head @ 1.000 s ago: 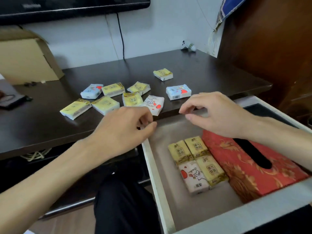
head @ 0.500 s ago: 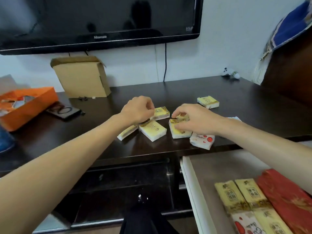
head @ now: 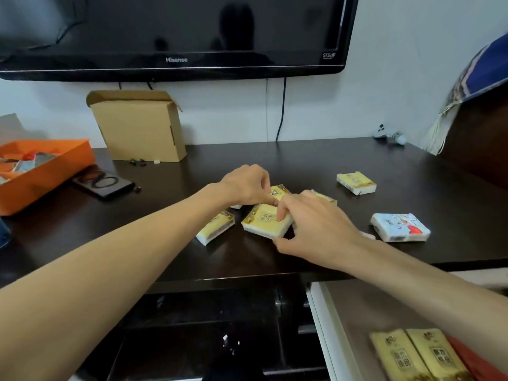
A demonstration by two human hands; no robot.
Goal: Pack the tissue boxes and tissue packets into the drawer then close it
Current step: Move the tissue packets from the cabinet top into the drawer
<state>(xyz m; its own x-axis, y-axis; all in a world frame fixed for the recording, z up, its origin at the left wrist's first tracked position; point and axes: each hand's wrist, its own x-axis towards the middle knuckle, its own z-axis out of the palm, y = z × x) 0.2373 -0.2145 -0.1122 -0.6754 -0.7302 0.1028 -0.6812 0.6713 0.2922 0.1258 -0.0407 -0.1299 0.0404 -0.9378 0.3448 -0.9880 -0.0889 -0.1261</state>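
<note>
Several small tissue packets lie on the dark desk (head: 343, 158). My right hand (head: 310, 226) grips a yellow packet (head: 264, 220) between fingers and thumb. My left hand (head: 247, 185) has its fingers curled onto another yellow packet (head: 279, 191) just behind it; whether it has hold of it I cannot tell. A third yellow packet (head: 215, 228) lies to the left, one more (head: 356, 182) sits at the right rear, and a white-blue packet (head: 400, 226) lies at the right. The open drawer (head: 327, 331) at lower right holds yellow packets (head: 417, 353) and a red tissue box (head: 472, 364).
A TV (head: 176, 34) hangs on the wall above. A cardboard box (head: 137, 125) stands at the desk's back, an orange tray (head: 41, 166) and a dark phone-like device (head: 104, 182) lie at the left. A small white toy (head: 389, 134) sits far right.
My view rose from the drawer to the desk. Both hands moved up from the drawer's edge onto the packets and have drawn together; the right hand has closed on a yellow packet.
</note>
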